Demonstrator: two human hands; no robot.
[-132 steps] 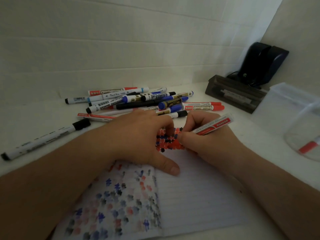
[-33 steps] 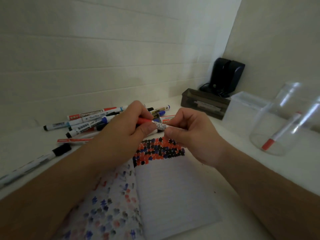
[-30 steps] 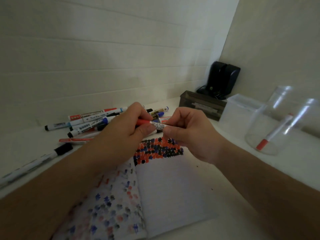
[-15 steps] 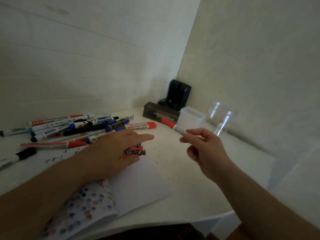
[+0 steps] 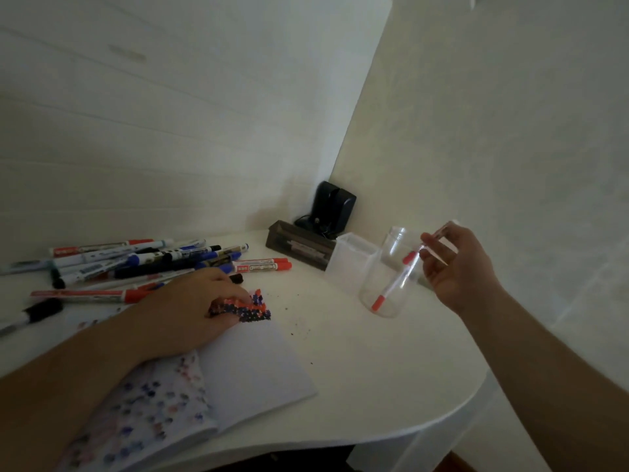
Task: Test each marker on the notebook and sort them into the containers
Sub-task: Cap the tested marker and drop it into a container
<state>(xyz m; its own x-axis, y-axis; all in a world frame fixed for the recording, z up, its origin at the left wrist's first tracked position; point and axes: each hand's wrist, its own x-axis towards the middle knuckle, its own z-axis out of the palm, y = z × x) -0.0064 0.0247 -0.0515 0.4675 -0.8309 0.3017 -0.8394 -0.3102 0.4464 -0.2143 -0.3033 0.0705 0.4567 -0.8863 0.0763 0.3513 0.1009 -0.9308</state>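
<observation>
White table (image 5: 357, 362): right hand (image 5: 456, 267) over jar (image 5: 391, 274) (marker (image 5: 439, 238) blurred).

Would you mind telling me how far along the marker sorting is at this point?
Done: one red-capped marker already stands in the clear jar. In hand: the right hand pinches a second red marker at the jar's mouth, while the left hand rests on the notebook. Left: the pile of markers on the desk.

Only 1 head-worn view, looking forward and down at the near white desk (image 5: 357, 362) corner.
</observation>
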